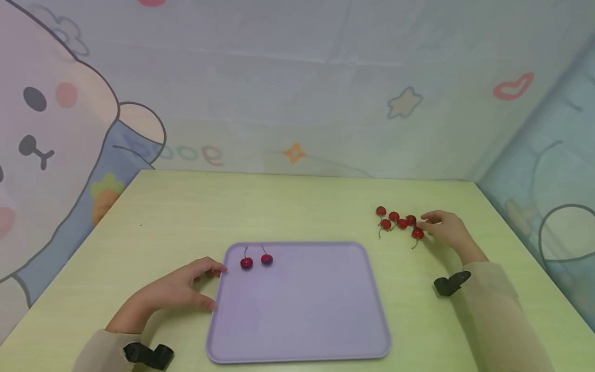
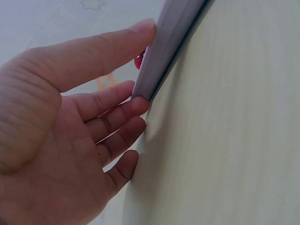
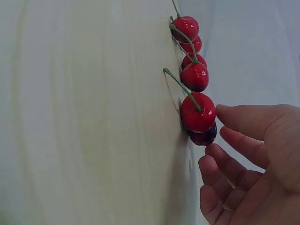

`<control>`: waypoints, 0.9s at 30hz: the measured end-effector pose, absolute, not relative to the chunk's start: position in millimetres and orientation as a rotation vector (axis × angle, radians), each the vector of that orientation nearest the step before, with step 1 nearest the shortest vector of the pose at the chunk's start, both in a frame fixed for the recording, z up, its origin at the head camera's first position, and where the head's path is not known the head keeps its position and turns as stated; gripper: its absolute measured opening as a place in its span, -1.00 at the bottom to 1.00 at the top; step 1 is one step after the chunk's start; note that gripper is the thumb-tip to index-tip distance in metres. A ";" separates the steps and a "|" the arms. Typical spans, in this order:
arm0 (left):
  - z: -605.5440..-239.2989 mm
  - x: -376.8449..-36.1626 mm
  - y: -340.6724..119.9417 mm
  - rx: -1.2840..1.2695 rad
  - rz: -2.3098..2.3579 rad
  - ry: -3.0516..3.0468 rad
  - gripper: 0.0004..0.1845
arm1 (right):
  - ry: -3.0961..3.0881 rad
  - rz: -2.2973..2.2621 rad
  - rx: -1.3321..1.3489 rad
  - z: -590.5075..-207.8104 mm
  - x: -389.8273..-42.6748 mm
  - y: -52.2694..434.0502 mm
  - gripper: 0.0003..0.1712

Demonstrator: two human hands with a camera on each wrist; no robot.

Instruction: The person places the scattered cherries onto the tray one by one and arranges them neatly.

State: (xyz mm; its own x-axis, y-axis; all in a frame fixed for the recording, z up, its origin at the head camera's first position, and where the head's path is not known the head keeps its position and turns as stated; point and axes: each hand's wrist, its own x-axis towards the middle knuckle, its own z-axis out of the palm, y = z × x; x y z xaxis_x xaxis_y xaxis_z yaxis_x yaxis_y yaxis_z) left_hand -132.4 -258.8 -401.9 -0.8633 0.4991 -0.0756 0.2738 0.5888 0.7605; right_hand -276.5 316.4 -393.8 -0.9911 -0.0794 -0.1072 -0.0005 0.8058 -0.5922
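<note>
My left hand (image 1: 186,287) lies at the left edge of a lilac tray (image 1: 307,310), thumb and fingertips spread along the rim. The left wrist view shows that thumb (image 2: 140,27) right at the tray's side wall (image 2: 164,42). Two red cherries (image 1: 246,263) with stems sit in the tray's far left corner. My right hand (image 1: 443,227) reaches to a cluster of several cherries (image 1: 402,223) on the table. In the right wrist view its thumb tip is right beside the nearest cherry (image 3: 198,112), above a darker cherry (image 3: 204,137); the fingers are loosely bent.
The pale yellow table (image 1: 279,206) runs back to a printed cloth (image 1: 297,103) with a cartoon bear. A black wrist camera (image 1: 149,355) is on the left sleeve, another black camera (image 1: 452,283) on the right sleeve.
</note>
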 end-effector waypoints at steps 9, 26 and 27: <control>-403.3 -133.2 -259.9 0.633 1.147 2.536 -0.31 | 2.842 -0.917 -0.056 -396.7 -278.3 315.8 -0.36; -403.6 -132.7 -260.2 0.643 1.143 2.540 -0.32 | 2.846 -0.921 -0.051 -397.0 -275.8 315.6 -0.34; -403.5 -132.7 -260.2 0.643 1.145 2.539 -0.32 | 2.849 -0.926 -0.049 -397.2 -275.6 316.0 -0.34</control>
State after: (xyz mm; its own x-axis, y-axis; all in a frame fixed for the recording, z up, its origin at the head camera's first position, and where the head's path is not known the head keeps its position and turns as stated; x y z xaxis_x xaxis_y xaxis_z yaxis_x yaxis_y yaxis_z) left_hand -132.7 -260.2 -403.5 -0.8611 0.5034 -0.0714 0.2797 0.5864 0.7602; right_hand -275.6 316.0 -397.2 -0.9888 -0.0761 -0.1281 0.0138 0.8093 -0.5872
